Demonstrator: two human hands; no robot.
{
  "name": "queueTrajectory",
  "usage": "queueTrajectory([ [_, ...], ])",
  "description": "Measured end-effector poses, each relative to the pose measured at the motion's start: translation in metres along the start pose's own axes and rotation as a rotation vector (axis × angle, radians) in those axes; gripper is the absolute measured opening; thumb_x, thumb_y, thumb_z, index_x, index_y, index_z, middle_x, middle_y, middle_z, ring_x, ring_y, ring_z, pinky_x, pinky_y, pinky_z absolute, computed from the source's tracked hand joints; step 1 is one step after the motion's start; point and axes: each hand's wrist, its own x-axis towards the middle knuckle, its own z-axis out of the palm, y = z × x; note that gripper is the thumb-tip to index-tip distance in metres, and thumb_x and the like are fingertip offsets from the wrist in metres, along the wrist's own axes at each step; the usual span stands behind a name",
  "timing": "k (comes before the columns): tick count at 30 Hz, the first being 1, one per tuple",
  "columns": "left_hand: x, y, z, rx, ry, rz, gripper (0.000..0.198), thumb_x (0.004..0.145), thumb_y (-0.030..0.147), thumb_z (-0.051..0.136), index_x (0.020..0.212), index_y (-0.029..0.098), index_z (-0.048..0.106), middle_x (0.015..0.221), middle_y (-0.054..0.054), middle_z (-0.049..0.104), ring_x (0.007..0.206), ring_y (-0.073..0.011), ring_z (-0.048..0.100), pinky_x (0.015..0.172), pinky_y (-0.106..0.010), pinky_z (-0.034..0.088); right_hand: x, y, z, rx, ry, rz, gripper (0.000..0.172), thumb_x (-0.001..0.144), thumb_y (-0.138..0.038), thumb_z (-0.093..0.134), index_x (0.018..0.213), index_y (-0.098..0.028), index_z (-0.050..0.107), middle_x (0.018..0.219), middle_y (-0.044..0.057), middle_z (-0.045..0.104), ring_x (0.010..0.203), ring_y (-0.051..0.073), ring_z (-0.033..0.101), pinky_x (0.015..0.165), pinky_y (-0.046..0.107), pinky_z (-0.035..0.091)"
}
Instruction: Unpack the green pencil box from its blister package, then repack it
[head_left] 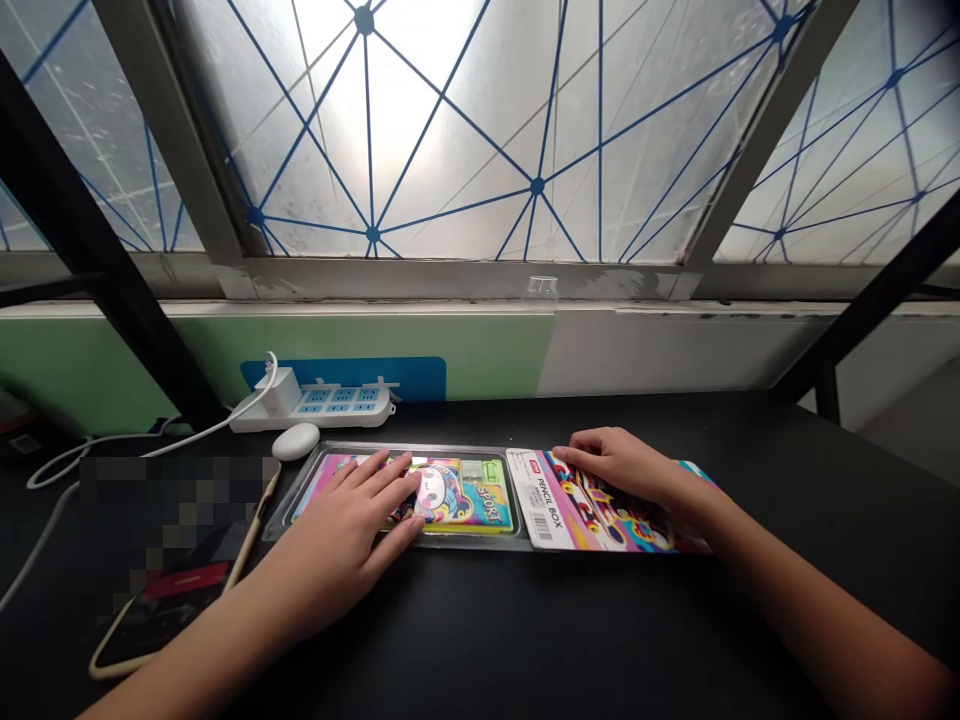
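A colourful pencil box [480,505] with a cartoon character and the word SPORT lies in a clear plastic tray [450,541] on the black table. My left hand [360,520] rests over its left part, fingers stretched out and spread, hiding some of the picture. To the right, touching or nearly touching the tray, lies a printed cardboard card [545,500] marked PENCIL BOX, with a barcode. My right hand [615,460] reaches across this card, its fingers curled and pinching the upper edge near the card's left end. The wrist covers part of the card's print.
On the left lies a phone [172,590] in a pale case, partly blurred out. A white oval object [295,441] sits behind it. Against the wall stands a white power strip [341,405] with a plugged-in charger [279,392] and cable. Black frame bars [862,310] slant at both sides.
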Motion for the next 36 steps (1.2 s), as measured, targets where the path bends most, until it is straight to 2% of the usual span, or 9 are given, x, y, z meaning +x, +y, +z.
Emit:
queueTrajectory([
  [7, 0.002, 0.001, -0.003, 0.025, -0.024, 0.006, 0.049, 0.101, 0.053, 0.043, 0.145, 0.034, 0.051, 0.156, -0.004, 0.043, 0.147, -0.0338, 0.034, 0.117, -0.057, 0.032, 0.003, 0.001, -0.002, 0.02, 0.17, 0.029, 0.045, 0.082, -0.067, 0.059, 0.076, -0.024, 0.071, 0.077, 0.002, 0.072, 0.072, 0.021, 0.062, 0.061, 0.03, 0.042],
  [13, 0.002, 0.002, -0.002, 0.047, -0.044, -0.002, 0.05, 0.102, 0.054, 0.041, 0.146, 0.033, 0.05, 0.157, -0.004, 0.041, 0.147, -0.0337, 0.033, 0.117, -0.058, 0.03, 0.0, -0.003, -0.007, -0.005, 0.269, 0.009, 0.045, 0.08, -0.067, 0.062, 0.076, -0.023, 0.071, 0.078, 0.004, 0.072, 0.072, 0.022, 0.063, 0.061, 0.031, 0.043],
  [17, 0.001, 0.006, 0.0, 0.021, -0.065, -0.038, 0.056, 0.101, 0.056, 0.04, 0.149, 0.029, 0.046, 0.16, -0.006, 0.037, 0.15, -0.0346, 0.027, 0.118, -0.061, 0.025, -0.002, -0.009, 0.001, -0.004, 0.288, 0.012, 0.047, 0.083, -0.068, 0.057, 0.077, -0.023, 0.067, 0.076, 0.004, 0.071, 0.069, 0.021, 0.061, 0.06, 0.031, 0.043],
  [23, -0.004, 0.027, 0.0, -0.09, -0.095, -0.024, 0.059, 0.1, 0.057, 0.043, 0.151, 0.027, 0.044, 0.161, -0.007, 0.032, 0.151, -0.0365, 0.021, 0.119, -0.064, 0.021, -0.009, -0.038, 0.031, 0.052, 0.244, 0.002, 0.044, 0.091, -0.063, 0.048, 0.075, -0.024, 0.059, 0.075, 0.002, 0.069, 0.071, 0.021, 0.061, 0.062, 0.031, 0.041],
  [27, -0.009, 0.039, -0.009, -0.279, -0.042, -0.042, 0.054, 0.101, 0.053, 0.041, 0.152, 0.033, 0.041, 0.164, -0.004, 0.026, 0.149, -0.0332, 0.03, 0.117, -0.056, 0.031, -0.01, -0.05, 0.041, 0.066, 0.195, -0.016, 0.044, 0.095, -0.061, 0.042, 0.077, -0.024, 0.057, 0.077, 0.002, 0.069, 0.073, 0.022, 0.061, 0.065, 0.032, 0.042],
  [31, -0.008, 0.032, -0.019, -0.462, 0.109, -0.124, 0.047, 0.101, 0.053, 0.04, 0.14, 0.03, 0.054, 0.161, -0.003, 0.035, 0.145, -0.0297, 0.038, 0.117, -0.046, 0.036, -0.01, -0.037, 0.028, -0.007, 0.131, -0.041, 0.042, 0.089, -0.064, 0.05, 0.086, -0.023, 0.061, 0.087, 0.004, 0.07, 0.078, 0.023, 0.062, 0.066, 0.032, 0.043],
  [33, -0.004, 0.024, -0.019, -0.503, 0.189, -0.176, 0.045, 0.101, 0.053, 0.04, 0.134, 0.028, 0.058, 0.159, -0.004, 0.04, 0.144, -0.0294, 0.04, 0.118, -0.046, 0.035, -0.011, -0.028, 0.014, -0.011, 0.038, -0.053, 0.043, 0.085, -0.065, 0.057, 0.094, -0.023, 0.063, 0.092, 0.004, 0.071, 0.082, 0.025, 0.063, 0.068, 0.032, 0.046],
  [36, 0.0, 0.015, -0.011, -0.564, 0.259, -0.256, 0.045, 0.102, 0.052, 0.038, 0.134, 0.026, 0.054, 0.158, -0.006, 0.041, 0.146, -0.0277, 0.037, 0.12, -0.047, 0.03, -0.014, -0.016, -0.006, 0.024, -0.138, -0.041, 0.049, 0.079, -0.066, 0.065, 0.105, -0.025, 0.064, 0.099, 0.004, 0.072, 0.09, 0.028, 0.067, 0.074, 0.033, 0.05],
])
